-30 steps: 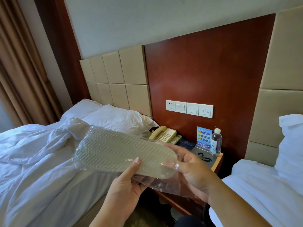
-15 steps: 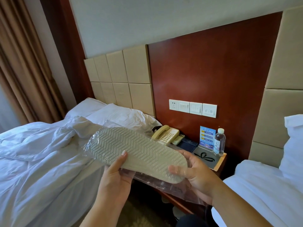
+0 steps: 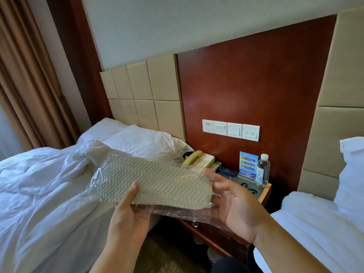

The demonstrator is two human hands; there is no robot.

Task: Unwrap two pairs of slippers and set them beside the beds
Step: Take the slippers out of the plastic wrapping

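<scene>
The pale ribbed-sole slipper pack in clear plastic wrap lies lengthwise between both hands. The left hand pinches its near edge from below; the right hand, fingers spread, cups the loose wrap end, better placed to peel.

Your left hand hides its fingers under the wrapped slippers; only the thumb shows on the sole. You cannot tell whether the plastic wrap holds one slipper or a pair, since only one sole faces you. Your right hand blurs at the fingertips. The print on the blue card and the water bottle label is too small to read. The right bed is cut off by the frame edge, and the nightstand front sits in deep shadow.
</scene>
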